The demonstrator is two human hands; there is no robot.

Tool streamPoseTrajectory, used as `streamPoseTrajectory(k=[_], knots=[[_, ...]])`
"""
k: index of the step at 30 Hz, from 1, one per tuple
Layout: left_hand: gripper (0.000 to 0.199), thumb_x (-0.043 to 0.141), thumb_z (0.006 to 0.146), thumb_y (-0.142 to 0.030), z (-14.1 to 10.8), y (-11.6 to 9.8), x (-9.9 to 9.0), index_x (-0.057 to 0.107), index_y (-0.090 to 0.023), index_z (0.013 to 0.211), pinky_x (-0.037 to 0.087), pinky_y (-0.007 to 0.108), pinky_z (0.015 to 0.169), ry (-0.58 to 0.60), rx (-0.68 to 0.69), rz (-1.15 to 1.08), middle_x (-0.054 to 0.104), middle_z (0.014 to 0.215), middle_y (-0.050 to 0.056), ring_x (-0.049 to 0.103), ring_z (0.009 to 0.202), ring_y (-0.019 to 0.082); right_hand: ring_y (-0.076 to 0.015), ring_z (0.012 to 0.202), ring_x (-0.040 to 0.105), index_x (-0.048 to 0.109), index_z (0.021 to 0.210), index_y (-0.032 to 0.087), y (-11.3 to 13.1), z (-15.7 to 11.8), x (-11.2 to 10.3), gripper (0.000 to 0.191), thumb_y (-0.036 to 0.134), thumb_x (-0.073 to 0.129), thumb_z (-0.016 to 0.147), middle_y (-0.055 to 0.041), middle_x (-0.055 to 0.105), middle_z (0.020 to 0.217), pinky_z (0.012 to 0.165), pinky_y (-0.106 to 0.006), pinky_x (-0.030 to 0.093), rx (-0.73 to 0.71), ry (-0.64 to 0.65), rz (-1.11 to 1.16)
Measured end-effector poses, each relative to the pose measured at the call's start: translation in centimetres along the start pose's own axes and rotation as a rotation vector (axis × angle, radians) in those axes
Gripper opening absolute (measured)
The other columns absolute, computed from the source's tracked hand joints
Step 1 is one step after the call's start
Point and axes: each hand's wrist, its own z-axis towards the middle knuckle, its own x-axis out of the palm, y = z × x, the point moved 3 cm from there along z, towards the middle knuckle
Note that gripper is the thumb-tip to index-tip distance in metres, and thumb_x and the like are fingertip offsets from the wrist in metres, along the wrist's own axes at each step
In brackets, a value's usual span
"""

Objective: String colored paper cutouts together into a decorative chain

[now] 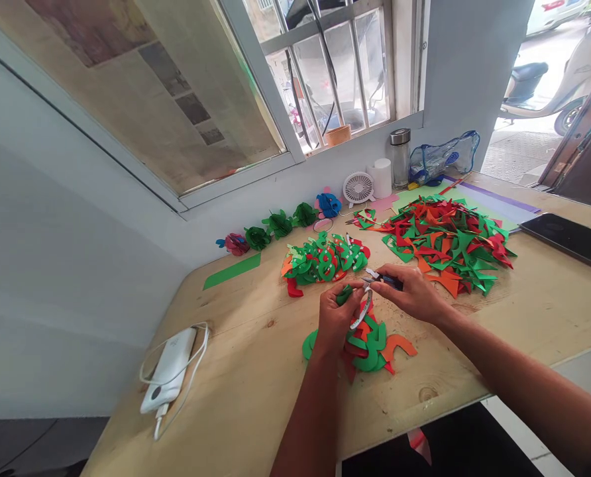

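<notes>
We're seeing the left hand (332, 315) pinching a green piece (344, 295), with a curved white strip (363, 313) hanging at its fingertips. The right hand (415, 293) is gripping a dark-handled tool (392, 282), its tip pointing at the strip. Below both, green, red and orange cutouts (371, 352) are lying on the worktop (246, 377). Just beyond, a pile of curved pieces (325, 258) is sitting; to its right, a heap of scraps (452, 238) is spreading. Farther out, we're noting paper flowers (279, 224), a white fan (358, 188), a phone (568, 242), a power bank (172, 366).
</notes>
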Motion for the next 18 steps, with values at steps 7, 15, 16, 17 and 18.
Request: streamPoseTrajectory(k=[7,15,16,17,18], knots=[[0.025,0.068,0.070,-0.038,-0.6,-1.1,0.5,0.065,-0.015,0.078,0.026,0.018,0.041,-0.112,0.036,-0.049,0.043,0.045,-0.006,0.035,0.040,0.004,-0.0103,0.057,0.043,0.065,0.086,0.018,-0.1,0.0,0.3,0.035,0.050,0.050,0.083,0.0013,0.053,0.062,0.052,-0.022,0.032,0.008,0.035,0.012],[0.025,0.069,0.068,-0.038,-0.5,-1.1,0.5,0.067,-0.015,0.079,0.024,0.017,0.039,-0.148,0.032,-0.096,0.040,0.043,-0.008,0.032,0.038,0.004,-0.0101,0.058,0.044,0.066,0.089,0.018,0.1,-0.1,0.4,0.037,0.050,0.050,0.083,0.0010,0.055,0.063,0.052,-0.021,0.032,-0.022,0.041,-0.004],[0.027,0.070,0.067,-0.039,-0.3,-0.9,0.4,0.067,-0.015,0.079,0.025,0.017,0.039,-0.129,0.023,-0.084,0.041,0.043,-0.008,0.034,0.038,0.004,-0.0102,0.058,0.044,0.066,0.088,0.017,0.2,-0.1,0.3,0.037,0.050,0.049,0.083,0.0007,0.055,0.064,0.052,-0.021,0.032,-0.026,0.040,-0.005],[0.028,0.071,0.066,-0.039,-0.2,-0.7,0.2,0.067,-0.015,0.080,0.026,0.018,0.039,-0.114,0.016,-0.074,0.042,0.043,-0.008,0.035,0.038,0.004,-0.0103,0.058,0.044,0.066,0.088,0.017,0.3,-0.1,0.3,0.037,0.050,0.049,0.083,0.0005,0.055,0.065,0.052,-0.021,0.032,-0.031,0.041,-0.005],[0.029,0.071,0.065,-0.040,0.0,-0.5,0.1,0.068,-0.015,0.080,0.027,0.018,0.040,-0.103,0.012,-0.067,0.042,0.043,-0.007,0.036,0.038,0.004,-0.0103,0.058,0.044,0.066,0.088,0.017,0.3,-0.1,0.3,0.037,0.050,0.049,0.083,0.0003,0.056,0.065,0.052,-0.021,0.032,-0.037,0.042,-0.002]])
